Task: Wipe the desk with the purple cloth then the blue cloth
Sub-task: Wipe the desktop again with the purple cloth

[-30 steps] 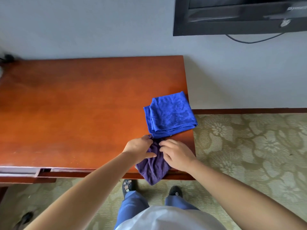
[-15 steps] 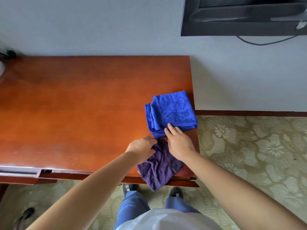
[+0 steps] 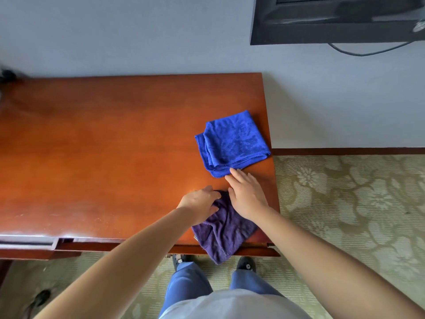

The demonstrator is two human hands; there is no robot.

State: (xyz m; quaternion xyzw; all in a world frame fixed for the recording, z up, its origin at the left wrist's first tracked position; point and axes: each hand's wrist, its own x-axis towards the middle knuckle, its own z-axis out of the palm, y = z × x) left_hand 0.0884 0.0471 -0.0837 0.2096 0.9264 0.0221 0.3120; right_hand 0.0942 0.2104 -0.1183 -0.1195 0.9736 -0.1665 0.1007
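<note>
Reddish wood bench (image 3: 103, 146); purple cloth (image 3: 224, 231) at 5 o'clock under both flat, spread hands: left hand (image 3: 200, 203), right hand (image 3: 247, 196) touching the blue cloth (image 3: 232, 143). No writing legible.

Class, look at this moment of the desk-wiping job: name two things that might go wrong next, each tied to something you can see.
1. The purple cloth hangs over the desk's front edge; it may slip off.
2. The right hand has fingertips at the blue cloth, which lies near the desk's right edge and might get nudged off.
</note>
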